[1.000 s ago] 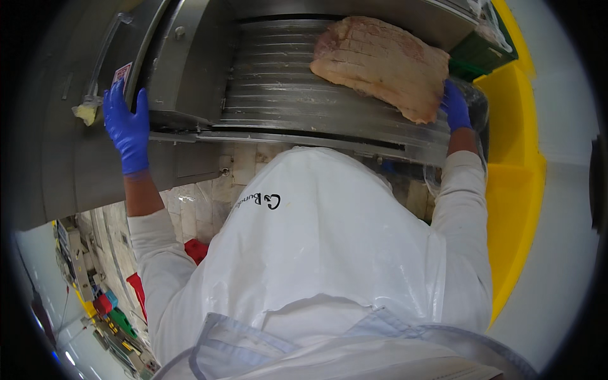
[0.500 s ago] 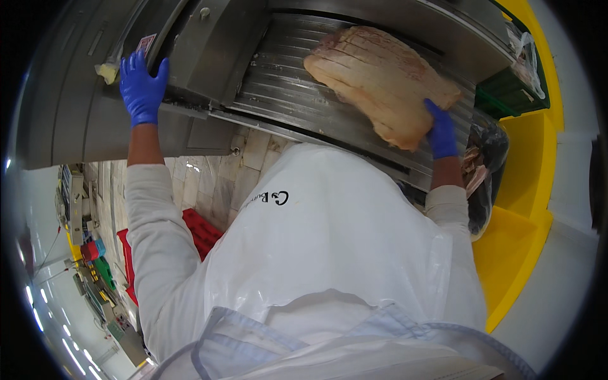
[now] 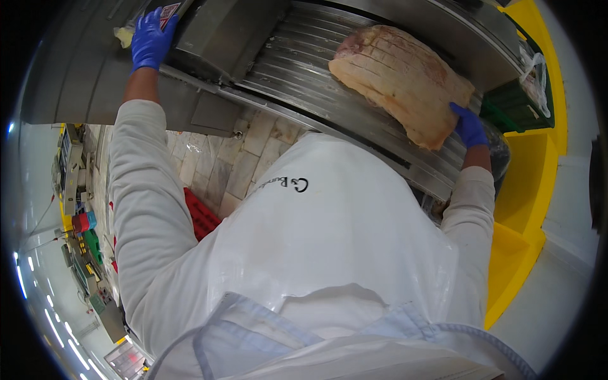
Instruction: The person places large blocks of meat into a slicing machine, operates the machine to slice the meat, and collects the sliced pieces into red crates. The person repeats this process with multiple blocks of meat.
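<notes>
Both hands gloved in blue. Right hand [image 3: 470, 125] is cupped against the near-right end of the slab of raw meat [image 3: 400, 81], fingers curled on its edge, pressing rather than lifting as far as I can tell. Left hand [image 3: 151, 39] is flat, fingers together, on the steel housing [image 3: 76, 76] far out to the left, beside a small pale scrap [image 3: 124, 36].

Slab lies flat on the ribbed steel bed [image 3: 297, 69] of the machine, up and left of the right hand.

Change over the last second: slab now sits more diagonal in view and further left of the right hand than before; left hand has gone higher on the housing. Part of that is head motion, so hard to separate. My read: slab is being fed along the bed, left hand bracing.

Right of the right hand: green crate [image 3: 516, 104], yellow bin [image 3: 529, 190]. Below the left arm: tiled floor [image 3: 253, 152].
</notes>
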A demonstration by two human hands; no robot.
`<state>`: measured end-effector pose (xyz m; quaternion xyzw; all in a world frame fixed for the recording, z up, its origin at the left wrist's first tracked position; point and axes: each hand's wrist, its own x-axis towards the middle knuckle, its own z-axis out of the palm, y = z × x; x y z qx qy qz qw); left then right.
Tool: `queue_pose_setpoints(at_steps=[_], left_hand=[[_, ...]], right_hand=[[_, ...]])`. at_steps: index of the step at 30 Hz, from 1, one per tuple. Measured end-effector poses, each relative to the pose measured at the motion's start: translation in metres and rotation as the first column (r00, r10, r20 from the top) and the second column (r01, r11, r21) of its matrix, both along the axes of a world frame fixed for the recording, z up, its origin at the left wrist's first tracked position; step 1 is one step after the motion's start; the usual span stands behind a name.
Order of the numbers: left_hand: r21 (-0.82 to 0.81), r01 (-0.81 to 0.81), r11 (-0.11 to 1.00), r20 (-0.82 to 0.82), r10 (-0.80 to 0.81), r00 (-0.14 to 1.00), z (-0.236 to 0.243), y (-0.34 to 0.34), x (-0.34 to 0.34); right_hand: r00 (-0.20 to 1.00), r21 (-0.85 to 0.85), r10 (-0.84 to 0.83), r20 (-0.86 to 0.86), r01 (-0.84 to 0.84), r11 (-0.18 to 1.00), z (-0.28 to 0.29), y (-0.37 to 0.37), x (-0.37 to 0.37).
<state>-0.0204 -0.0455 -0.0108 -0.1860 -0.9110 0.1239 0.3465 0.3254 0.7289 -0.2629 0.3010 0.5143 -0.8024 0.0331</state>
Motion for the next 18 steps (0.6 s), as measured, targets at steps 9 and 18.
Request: queue_pose_setpoints(at_steps=[9,18], left_hand=[[0.028,0.191,0.981,0.101,-0.193,0.976,0.005,0.022,0.013],[0.167,0.158,0.973,0.134,-0.181,0.974,0.006,0.029,0.013]], right_hand=[[0.917,0.038,-0.383,-0.108,0.389,0.920,-0.069,0.000,0.029],[0.918,0.131,-0.396,0.000,0.393,0.910,-0.052,-0.010,0.025]])
